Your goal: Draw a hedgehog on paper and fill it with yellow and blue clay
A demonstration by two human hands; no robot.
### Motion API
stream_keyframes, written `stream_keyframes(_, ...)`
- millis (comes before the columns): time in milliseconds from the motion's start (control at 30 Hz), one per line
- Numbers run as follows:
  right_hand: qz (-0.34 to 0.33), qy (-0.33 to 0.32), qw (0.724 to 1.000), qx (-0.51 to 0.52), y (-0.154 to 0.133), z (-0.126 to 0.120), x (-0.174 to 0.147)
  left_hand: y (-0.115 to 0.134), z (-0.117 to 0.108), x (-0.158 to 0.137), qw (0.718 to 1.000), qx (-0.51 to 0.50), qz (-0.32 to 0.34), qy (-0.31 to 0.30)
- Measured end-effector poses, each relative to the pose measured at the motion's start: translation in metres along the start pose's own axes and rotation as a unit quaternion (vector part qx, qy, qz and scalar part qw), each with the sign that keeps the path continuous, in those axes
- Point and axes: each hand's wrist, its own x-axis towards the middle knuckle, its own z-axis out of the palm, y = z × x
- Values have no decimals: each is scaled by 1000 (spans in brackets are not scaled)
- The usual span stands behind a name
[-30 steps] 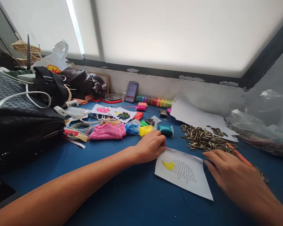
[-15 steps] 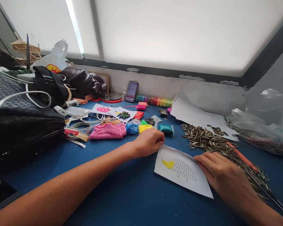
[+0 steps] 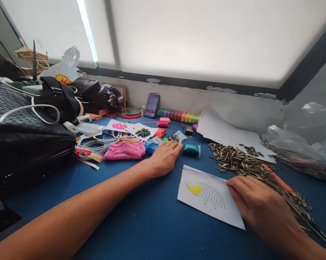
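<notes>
A white sheet of paper (image 3: 203, 206) lies on the blue table, drawn with a hedgehog-like animal whose head is filled in yellow. My right hand (image 3: 256, 198) pinches the sheet's right edge between thumb and fingers. My left hand (image 3: 167, 157) is stretched out flat over the small clay packets, its fingers extended. Beside it sit a blue clay packet (image 3: 153, 145), a teal clay packet (image 3: 192, 150) and a clear wrapper with black clay (image 3: 177, 137). The yellow packet is hidden beneath the left hand.
Sunflower seeds (image 3: 240, 160) are heaped at right, with an orange-handled tool (image 3: 281, 180) across them. Behind are stacked white papers (image 3: 219, 126) and a row of coloured clay (image 3: 179, 116). A pink cloth (image 3: 125, 150) and black bag (image 3: 30, 155) stand left.
My left hand has let go of the paper's upper left corner and moved up and left over the clay packets, its fingers opening out. The right hand keeps its hold.
</notes>
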Motion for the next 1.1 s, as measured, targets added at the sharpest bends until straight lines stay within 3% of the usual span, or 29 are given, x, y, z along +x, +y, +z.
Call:
stream_keyframes(167,10,20,1000,-18,1,1,-1,7,-9,7,1000,3,20,6)
stream_keyframes(367,-18,57,998,-26,4,4,-2,20,-13,35,997,-34,61,-27)
stream_keyframes(533,-5,63,998,-26,4,3,-3,14,-7,45,994,-99,20,-32)
stream_keyframes(700,15,61,998,32,-4,-7,-1,20,-37,26,975,-220,19,-31)
stream_keyframes(733,23,62,996,52,-7,-9,-1,23,-44,20,960,-273,31,-50)
stream_keyframes(800,34,59,993,91,-12,-14,0,28,-53,7,827,-551,5,-113)
stream_keyframes(867,25,48,991,124,-17,-17,-1,29,-56,-4,694,-708,-34,-126)
stream_keyframes(900,34,40,989,140,-20,-18,-1,29,-56,-8,653,-745,-41,-131)
stream_keyframes(967,21,34,986,159,-26,-18,-3,27,-54,-12,637,-761,-46,-118)
stream_keyframes(1100,13,28,979,204,-48,-20,-7,25,-51,-13,678,-727,-36,-99)
